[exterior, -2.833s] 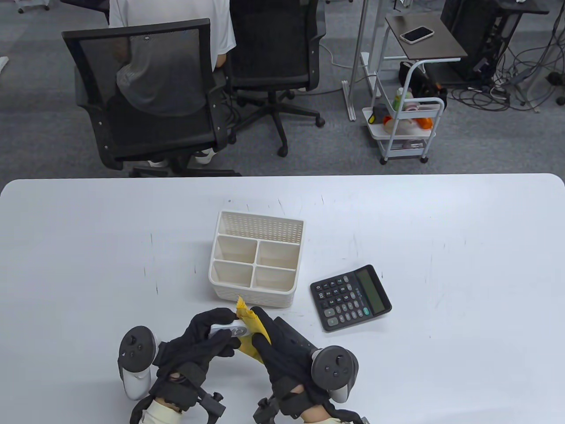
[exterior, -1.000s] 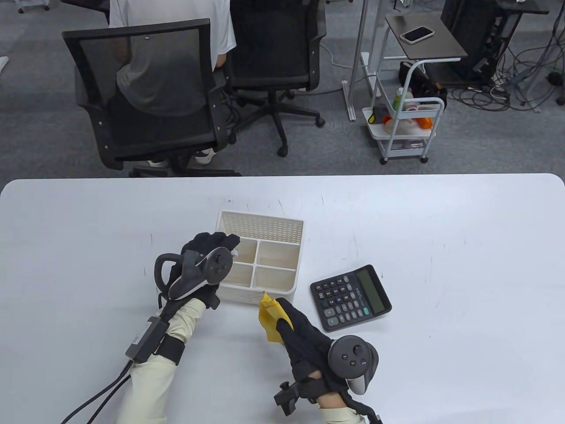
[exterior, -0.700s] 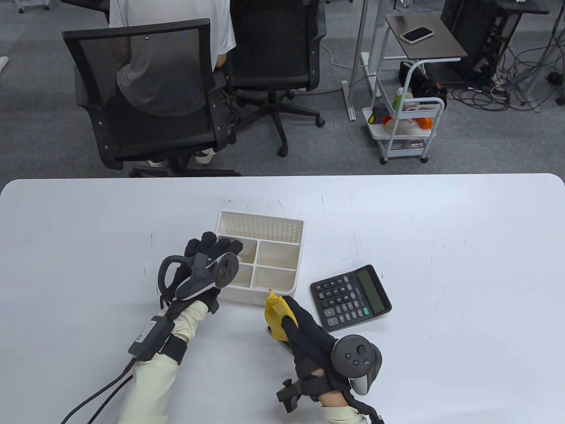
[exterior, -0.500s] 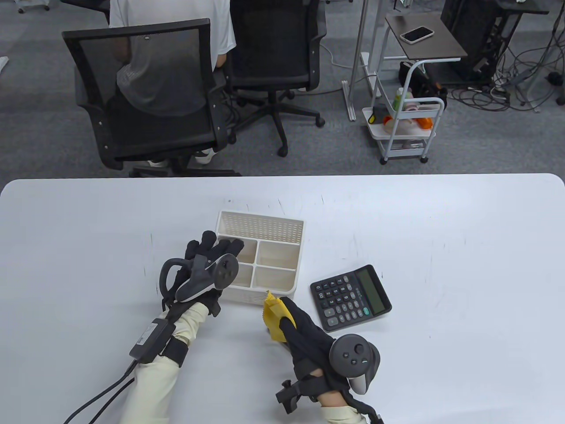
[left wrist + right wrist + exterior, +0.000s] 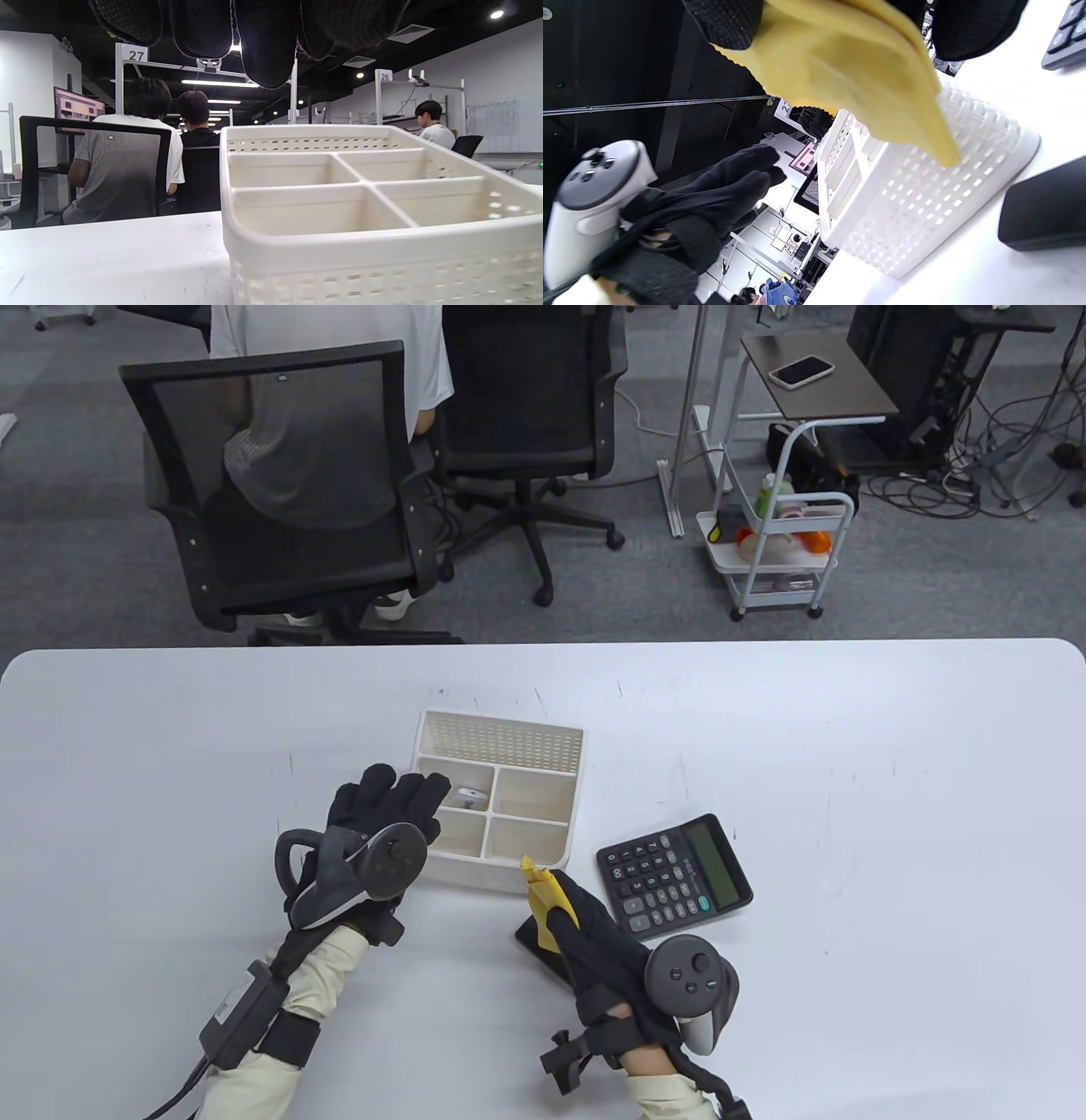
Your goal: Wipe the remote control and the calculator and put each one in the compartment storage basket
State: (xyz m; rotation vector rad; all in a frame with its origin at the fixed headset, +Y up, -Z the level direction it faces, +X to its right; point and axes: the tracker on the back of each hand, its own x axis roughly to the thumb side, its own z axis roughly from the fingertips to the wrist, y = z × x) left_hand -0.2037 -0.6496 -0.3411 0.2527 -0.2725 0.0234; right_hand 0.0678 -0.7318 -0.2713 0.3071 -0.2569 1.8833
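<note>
Two white number signs (image 5: 136, 54) sit atop the metal rack posts in the background — "27" at left, "26" (image 5: 384, 75) at right.

The white table (image 5: 848, 814) bears a cream storage basket (image 5: 560, 802), a black calculator (image 5: 674, 876) just right of it, and a dark flat object (image 5: 536, 943), possibly a phone.

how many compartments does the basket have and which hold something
5 in the basket: a long one along the far side and four square ones in front. Only the far-left square one holds something, the remote. The left hand hides part of the left squares.
</note>
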